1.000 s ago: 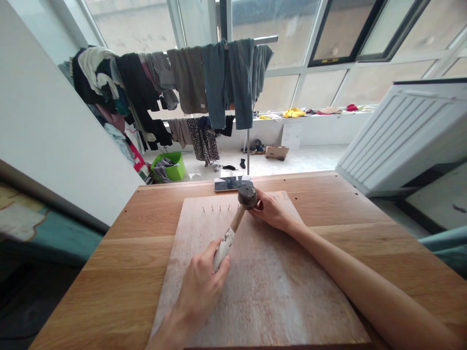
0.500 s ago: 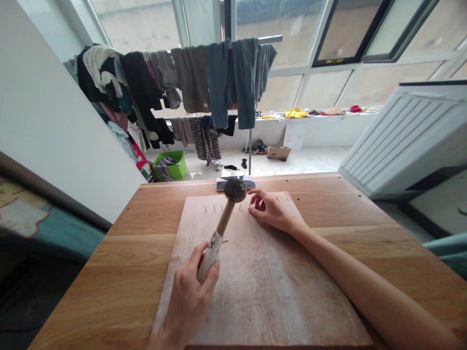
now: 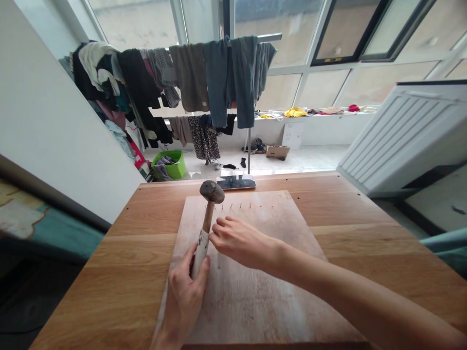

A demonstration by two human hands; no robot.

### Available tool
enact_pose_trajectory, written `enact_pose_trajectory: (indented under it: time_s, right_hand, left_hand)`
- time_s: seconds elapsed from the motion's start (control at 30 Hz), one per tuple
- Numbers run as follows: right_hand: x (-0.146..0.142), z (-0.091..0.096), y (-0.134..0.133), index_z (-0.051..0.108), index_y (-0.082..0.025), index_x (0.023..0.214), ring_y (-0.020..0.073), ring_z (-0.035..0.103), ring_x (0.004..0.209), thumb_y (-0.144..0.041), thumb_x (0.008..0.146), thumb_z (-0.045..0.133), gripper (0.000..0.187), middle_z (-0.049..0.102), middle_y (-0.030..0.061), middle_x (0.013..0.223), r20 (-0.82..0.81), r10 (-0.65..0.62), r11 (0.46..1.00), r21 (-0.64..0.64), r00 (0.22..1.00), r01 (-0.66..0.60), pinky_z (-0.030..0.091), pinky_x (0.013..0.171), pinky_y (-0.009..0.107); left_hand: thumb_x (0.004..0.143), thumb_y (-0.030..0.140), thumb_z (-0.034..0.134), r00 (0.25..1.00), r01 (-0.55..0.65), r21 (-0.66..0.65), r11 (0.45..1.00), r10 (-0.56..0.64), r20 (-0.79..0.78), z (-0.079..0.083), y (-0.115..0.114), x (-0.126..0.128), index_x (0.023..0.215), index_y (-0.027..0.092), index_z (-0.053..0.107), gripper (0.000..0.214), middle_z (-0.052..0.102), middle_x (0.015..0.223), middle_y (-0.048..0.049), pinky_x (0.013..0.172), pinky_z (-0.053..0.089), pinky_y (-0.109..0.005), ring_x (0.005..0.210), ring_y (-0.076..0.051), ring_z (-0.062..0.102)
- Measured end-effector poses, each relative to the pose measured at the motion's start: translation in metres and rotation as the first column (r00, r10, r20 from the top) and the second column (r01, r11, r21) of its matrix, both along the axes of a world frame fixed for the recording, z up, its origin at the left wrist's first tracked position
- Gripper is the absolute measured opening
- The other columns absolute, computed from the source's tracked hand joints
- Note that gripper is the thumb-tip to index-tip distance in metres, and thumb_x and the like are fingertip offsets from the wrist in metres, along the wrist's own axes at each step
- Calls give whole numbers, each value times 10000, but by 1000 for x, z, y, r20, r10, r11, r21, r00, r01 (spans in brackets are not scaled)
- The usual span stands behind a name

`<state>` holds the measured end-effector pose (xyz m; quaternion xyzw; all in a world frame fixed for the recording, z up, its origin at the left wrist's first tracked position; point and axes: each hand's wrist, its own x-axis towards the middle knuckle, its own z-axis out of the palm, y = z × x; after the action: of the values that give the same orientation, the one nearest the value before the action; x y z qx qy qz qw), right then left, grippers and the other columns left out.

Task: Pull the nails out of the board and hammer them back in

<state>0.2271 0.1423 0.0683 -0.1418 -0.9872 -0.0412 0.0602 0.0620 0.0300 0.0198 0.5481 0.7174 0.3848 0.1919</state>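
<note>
My left hand grips the pale handle of a hammer, which stands nearly upright with its dark head over the far left of a worn wooden board. My right hand reaches across the board right beside the hammer handle, its fingers pinched together on a thin nail that points down to the board. A row of several small nails stands in the board near its far edge.
The board lies on a wooden table. A phone lies at the table's far edge. Beyond stand a rack of hanging clothes, a green basket and a white slatted panel on the right.
My right hand has left the far nail row and come back left to the middle of the board, closing on a nail. The hammer has swung left and more upright.
</note>
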Motion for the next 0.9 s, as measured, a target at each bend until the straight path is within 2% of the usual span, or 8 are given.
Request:
enact_pose_trajectory:
  time_s: [0.07, 0.17, 0.27, 0.4, 0.5, 0.63, 0.77, 0.9]
  right_hand:
    - [-8, 2, 0, 676, -94, 959, 252, 626, 875, -59, 876, 634, 99, 688, 115, 886, 75, -70, 998, 0, 995, 70, 467, 727, 357]
    - [-7, -1, 4, 689, -97, 932, 252, 645, 858, -51, 874, 633, 94, 705, 119, 884, 137, -107, 993, -32, 985, 112, 457, 708, 349]
    - [8, -5, 9, 688, -104, 949, 227, 652, 817, -52, 911, 596, 112, 713, 109, 868, 140, -109, 989, -85, 984, 121, 451, 698, 335]
    - [36, -2, 11, 674, -112, 961, 209, 632, 775, -18, 894, 582, 148, 701, 92, 845, 162, -195, 970, -113, 967, 215, 457, 696, 332]
    - [42, 2, 9, 658, -117, 982, 208, 612, 830, -23, 885, 581, 156, 688, 91, 907, 79, -125, 984, -121, 989, 134, 481, 761, 340]
    - [19, -2, 4, 657, -98, 1021, 218, 616, 885, -62, 932, 560, 136, 687, 109, 956, 30, 24, 995, -101, 999, -21, 496, 812, 346]
    - [-2, -8, 1, 670, -80, 1001, 209, 644, 785, -47, 937, 540, 148, 695, 111, 891, 96, 7, 994, -106, 995, 3, 496, 728, 340]
    - [22, -8, 11, 671, -109, 939, 193, 629, 749, -15, 863, 562, 163, 686, 103, 859, 35, -58, 980, -187, 998, 64, 474, 675, 316]
  left_hand:
    - [909, 547, 517, 999, 2, -27, 1000, 0, 40, 0, -1, -1, 1195, 142, 717, 534, 724, 694, -46, 656, 575, -336, 665, -256, 714]
    - [933, 566, 501, 993, -1, -85, 996, 11, 119, 1, -2, 0, 1222, 124, 681, 558, 551, 486, 49, 540, 519, -300, 450, -200, 590]
    - [929, 594, 503, 988, -8, -107, 994, 24, 153, 1, -3, 2, 1251, 102, 650, 606, 537, 488, 58, 494, 475, -281, 440, -191, 573]
    - [915, 592, 518, 988, -1, -110, 994, 18, 153, 2, -4, 3, 1283, 76, 640, 645, 554, 496, 53, 478, 460, -282, 428, -190, 574]
    - [913, 568, 535, 991, 13, -99, 995, 1, 137, 2, -4, 2, 1281, 85, 656, 619, 560, 492, 51, 499, 479, -286, 423, -189, 573]
    - [918, 538, 547, 996, 12, -69, 998, -6, 91, 1, -3, 0, 1276, 124, 682, 564, 621, 546, 18, 511, 496, -287, 479, -204, 609]
    - [916, 533, 549, 997, -1, -76, 997, 7, 79, 1, -2, -1, 1271, 129, 691, 556, 644, 569, 1, 510, 498, -287, 511, -216, 632]
    - [926, 563, 520, 992, 7, -123, 992, 9, 129, 3, -3, 2, 1309, 85, 643, 625, 571, 493, 42, 484, 475, -283, 437, -197, 583]
